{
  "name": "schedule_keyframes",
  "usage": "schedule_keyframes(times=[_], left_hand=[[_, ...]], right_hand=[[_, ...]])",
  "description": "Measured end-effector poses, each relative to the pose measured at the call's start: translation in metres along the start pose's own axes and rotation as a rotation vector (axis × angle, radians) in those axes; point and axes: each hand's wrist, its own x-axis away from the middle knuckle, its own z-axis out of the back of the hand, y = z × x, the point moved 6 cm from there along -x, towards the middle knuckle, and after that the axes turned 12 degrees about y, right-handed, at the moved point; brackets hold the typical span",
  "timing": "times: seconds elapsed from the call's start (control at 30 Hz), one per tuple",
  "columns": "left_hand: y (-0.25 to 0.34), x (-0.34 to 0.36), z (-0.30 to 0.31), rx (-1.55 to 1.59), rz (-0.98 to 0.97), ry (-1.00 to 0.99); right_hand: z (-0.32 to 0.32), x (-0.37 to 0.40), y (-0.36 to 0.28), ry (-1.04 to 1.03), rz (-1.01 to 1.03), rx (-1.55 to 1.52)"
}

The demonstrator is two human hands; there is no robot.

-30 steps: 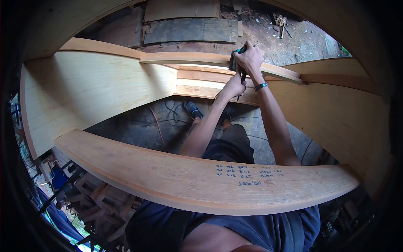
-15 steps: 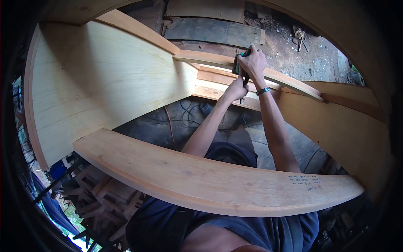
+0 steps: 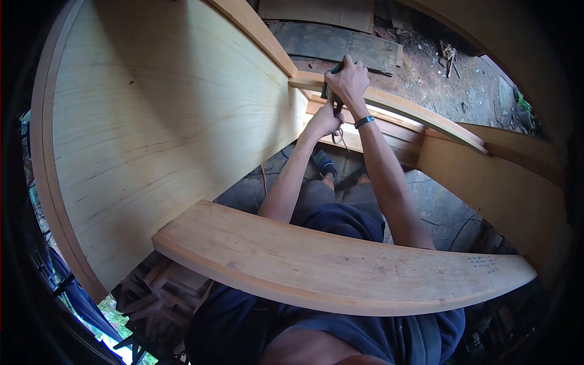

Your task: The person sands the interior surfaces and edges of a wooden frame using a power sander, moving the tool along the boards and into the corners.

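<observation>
Both my hands grip a dark green and black power sander (image 3: 331, 91) at the far wooden rail (image 3: 383, 97). My right hand (image 3: 351, 80) is closed over its top, with a dark band on that wrist. Lower down, my left hand (image 3: 325, 123) wraps round its handle, and a looped cord (image 3: 337, 137) hangs below. The sander stands against the rail, near where it meets the left panel (image 3: 164, 109); its contact face is mostly hidden. My arms reach under a near wooden board (image 3: 340, 261) with blue handwriting at its right end.
A right-hand wooden panel (image 3: 480, 176) closes the other side of the frame. Below, my sandalled foot (image 3: 325, 163) stands on the dark floor among cords. Beyond the rail lie flat boards (image 3: 331, 45) and scraps on dirt. Stacked wood pieces (image 3: 161, 298) sit at lower left.
My view has swung left, so the left panel fills more of it. Both hands and the sander have moved left along the rail, closer to the left panel.
</observation>
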Motion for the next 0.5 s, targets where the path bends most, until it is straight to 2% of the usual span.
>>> schedule_keyframes(times=[0.17, 0.23, 0.5], left_hand=[[-0.012, -0.008, 0.036, 0.053, -0.024, 0.009], [-0.01, -0.004, 0.05, 0.055, 0.035, 0.05], [-0.011, -0.004, 0.085, 0.097, 0.072, 0.062]], right_hand=[[-0.022, 0.006, -0.03, -0.008, 0.007, -0.041], [-0.031, 0.007, -0.04, -0.003, 0.019, -0.048], [-0.051, 0.011, -0.069, -0.028, -0.02, -0.08]])
